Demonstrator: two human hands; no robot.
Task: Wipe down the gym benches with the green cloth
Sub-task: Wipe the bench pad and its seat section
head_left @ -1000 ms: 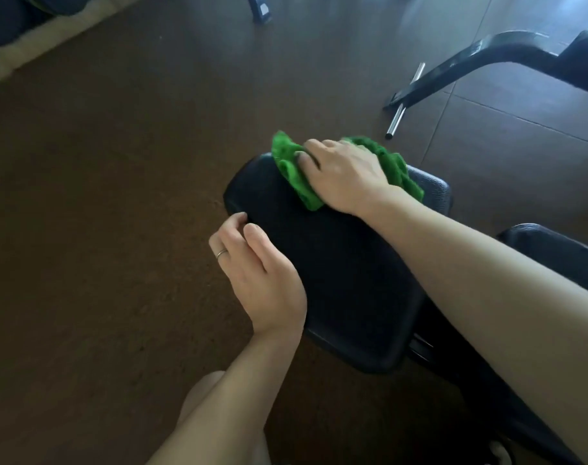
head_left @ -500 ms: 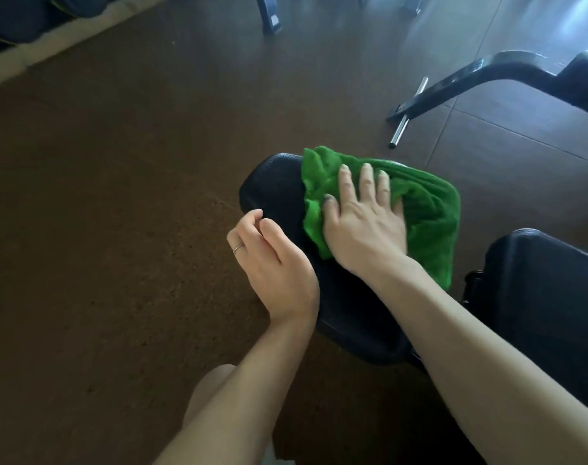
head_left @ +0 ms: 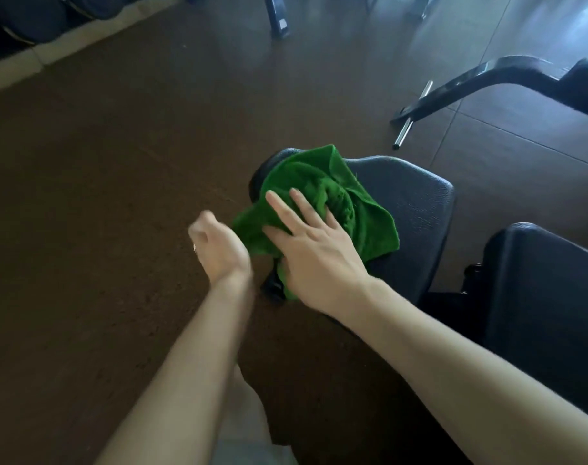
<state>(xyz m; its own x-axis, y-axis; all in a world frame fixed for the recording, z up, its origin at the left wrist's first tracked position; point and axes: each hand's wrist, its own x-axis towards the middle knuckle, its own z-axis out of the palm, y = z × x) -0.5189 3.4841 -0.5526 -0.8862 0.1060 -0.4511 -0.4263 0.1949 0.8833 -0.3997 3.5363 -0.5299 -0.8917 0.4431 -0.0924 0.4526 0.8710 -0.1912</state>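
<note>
The green cloth (head_left: 369,209) lies bunched over the left end of a black bench seat pad (head_left: 413,196) and hangs over its near-left edge. My right hand (head_left: 316,256) presses down on the cloth, the two visible fingers straight and the others hidden in its folds. My left hand (head_left: 219,246) is blurred and hovers over the floor just left of the pad. Its fingers are loosely curled and hold nothing. It touches neither pad nor cloth.
A second black pad (head_left: 547,290) of the same bench stands at the right. Another bench's black frame (head_left: 480,78) with a chrome foot bar (head_left: 403,132) stands at the upper right. An equipment leg (head_left: 279,18) is at the top. Dark mats (head_left: 24,18) are at the upper left. Brown floor lies to the left.
My right hand has dragged the cloth from the pad's top toward its left, near edge. My left hand has come off the pad's edge and moved left.
</note>
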